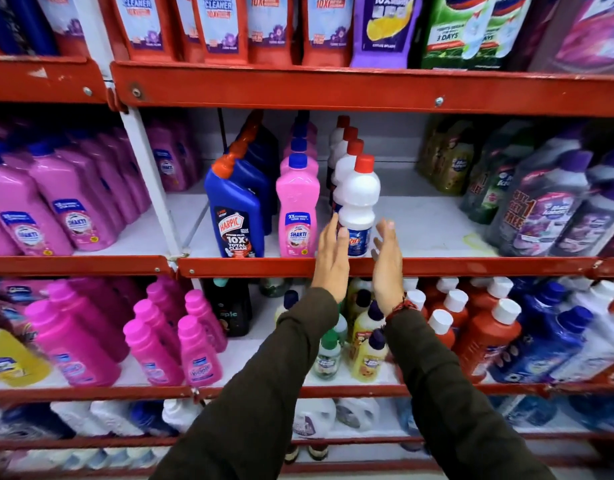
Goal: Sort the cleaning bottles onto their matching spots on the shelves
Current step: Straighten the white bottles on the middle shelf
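White bottle: the front white bottle (358, 202) with a red cap stood upright at the shelf edge (437, 266), between the two hands and at the head of a row of its own kind running back.
Left hand: the left hand (333, 258) was flat and unclenched, fingertips at the bottle's lower left side — touching or just shy, I could not tell.
Right hand: the right hand (387, 261) was spread and slack just right of the bottle, a clear gap showing, gripping nothing.
Handling: a stiff plastic body, likely full and so fairly heavy for its size; the glossy wall looked slippery, not fragile.
Where to hold: the narrowed waist above the hands, or the labelled base between the palms, looked safest — the cap would be a poor hold.
Contents: the bottle was opaque, so its fill could not be seen; the cap looked closed.
Neighbours: left of the left hand stood a pink bottle (297, 206), then a blue bottle (238, 216), each fronting its own row.
Free spot: right of the right hand the shelf floor lay bare up to the wrapped packs (548, 202).
Lower shelf: under the wrists, small yellow bottles (367, 355) and red bottles (485, 341) stood crowded.
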A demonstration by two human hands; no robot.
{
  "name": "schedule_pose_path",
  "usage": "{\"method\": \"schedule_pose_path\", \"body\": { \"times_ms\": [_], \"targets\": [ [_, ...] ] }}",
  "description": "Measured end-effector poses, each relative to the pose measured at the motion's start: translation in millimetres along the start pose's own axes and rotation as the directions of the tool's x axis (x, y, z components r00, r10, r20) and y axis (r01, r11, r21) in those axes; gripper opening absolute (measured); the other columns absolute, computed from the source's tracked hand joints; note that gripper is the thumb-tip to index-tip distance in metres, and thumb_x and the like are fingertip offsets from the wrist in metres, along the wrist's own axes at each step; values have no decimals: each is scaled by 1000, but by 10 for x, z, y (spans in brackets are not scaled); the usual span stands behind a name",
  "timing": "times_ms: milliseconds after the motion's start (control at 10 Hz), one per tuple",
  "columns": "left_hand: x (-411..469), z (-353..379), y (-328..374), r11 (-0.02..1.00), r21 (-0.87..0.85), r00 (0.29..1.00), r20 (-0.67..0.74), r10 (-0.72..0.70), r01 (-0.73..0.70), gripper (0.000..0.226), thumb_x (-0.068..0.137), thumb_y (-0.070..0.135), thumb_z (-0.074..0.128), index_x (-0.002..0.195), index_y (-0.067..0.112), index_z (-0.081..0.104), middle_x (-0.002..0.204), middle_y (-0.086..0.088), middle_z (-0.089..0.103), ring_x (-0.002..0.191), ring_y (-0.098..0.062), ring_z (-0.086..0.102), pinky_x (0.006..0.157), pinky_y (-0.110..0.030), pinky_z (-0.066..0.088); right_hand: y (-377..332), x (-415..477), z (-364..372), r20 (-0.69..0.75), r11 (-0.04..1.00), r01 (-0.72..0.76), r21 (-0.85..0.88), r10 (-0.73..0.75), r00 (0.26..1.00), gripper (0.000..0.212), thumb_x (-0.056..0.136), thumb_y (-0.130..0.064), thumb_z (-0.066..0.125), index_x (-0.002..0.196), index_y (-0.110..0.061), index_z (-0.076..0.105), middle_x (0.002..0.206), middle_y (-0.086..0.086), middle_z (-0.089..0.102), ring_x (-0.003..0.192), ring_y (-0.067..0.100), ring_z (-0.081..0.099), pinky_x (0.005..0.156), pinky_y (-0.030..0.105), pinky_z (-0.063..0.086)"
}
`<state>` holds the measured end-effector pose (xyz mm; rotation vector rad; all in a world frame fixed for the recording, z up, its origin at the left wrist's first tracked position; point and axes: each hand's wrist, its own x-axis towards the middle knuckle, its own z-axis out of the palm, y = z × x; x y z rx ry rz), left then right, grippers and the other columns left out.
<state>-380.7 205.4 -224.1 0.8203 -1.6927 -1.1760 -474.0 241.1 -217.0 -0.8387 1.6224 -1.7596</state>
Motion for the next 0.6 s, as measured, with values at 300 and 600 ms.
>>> {"method": "schedule_pose_path", "body": {
  "times_ms": [300, 600],
  "targets": [
    [271, 14, 0, 979, -80, 981, 60, -182, 187, 61, 106, 58, 26, 151, 20, 42, 153, -12, 51, 138, -26, 50, 121, -48, 36, -23, 140, -56, 120, 993, 50, -109, -37, 992, 67, 110, -49, 26, 159, -4, 33, 164, 16, 40, 153, 28, 39, 121, 32, 35],
    [229, 33, 58, 981, 97, 986, 14, -168, 166, 66, 107, 56, 25, 160, 16, 25, 165, -13, 34, 151, -29, 32, 127, -48, 22, -136, 105, -204, 141, 994, 34, -102, -20, 990, 57, 111, -35, 37, 162, -11, 26, 168, 13, 32, 154, 29, 37, 119, 38, 38]
  ]
}}
